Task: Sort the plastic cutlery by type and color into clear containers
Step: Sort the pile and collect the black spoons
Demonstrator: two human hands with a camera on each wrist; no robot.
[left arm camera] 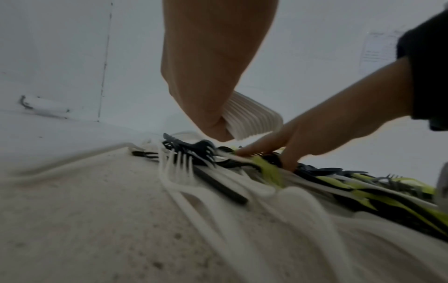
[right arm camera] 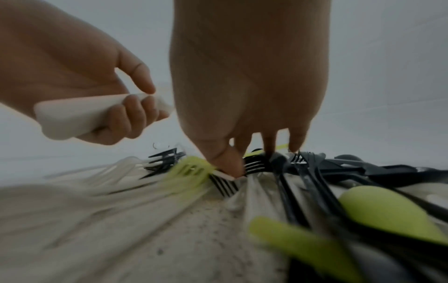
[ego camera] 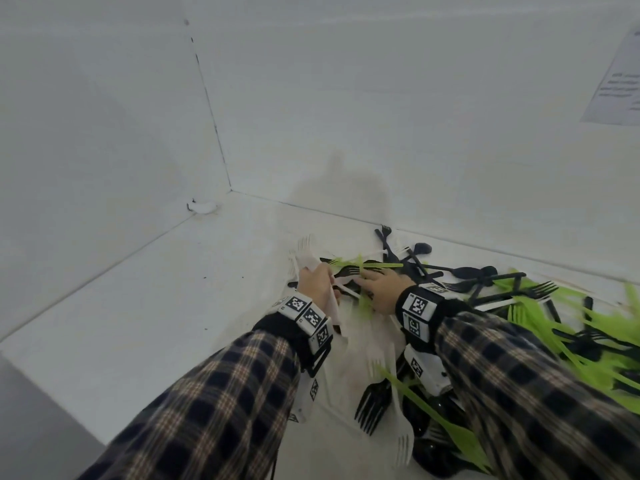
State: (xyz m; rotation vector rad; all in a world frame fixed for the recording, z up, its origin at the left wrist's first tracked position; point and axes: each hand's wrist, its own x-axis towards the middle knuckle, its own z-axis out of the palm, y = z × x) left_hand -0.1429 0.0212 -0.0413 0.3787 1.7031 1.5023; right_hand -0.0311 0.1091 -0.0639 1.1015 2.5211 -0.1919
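My left hand (ego camera: 317, 277) grips a thick bundle of white forks (right arm camera: 72, 116) by the handles, and their tines (ego camera: 306, 245) fan out beyond my fingers. My right hand (ego camera: 363, 282) reaches down into the mixed pile of black, green and white cutlery (ego camera: 519, 306). Its thumb (right arm camera: 227, 162) and fingers pinch the end of a white handle (right arm camera: 226, 175) lying among black forks (right arm camera: 254, 164) and a green fork (right arm camera: 191, 168). More white forks (left arm camera: 177, 172) lie loose under my left wrist. No clear container shows in any view.
The white table (ego camera: 138, 306) sits in a corner of white walls. A printed paper sheet (ego camera: 616, 81) hangs on the right wall. A small white fitting (ego camera: 202, 206) sits low on the left wall. Cutlery spreads from centre to the right edge and under my forearms.
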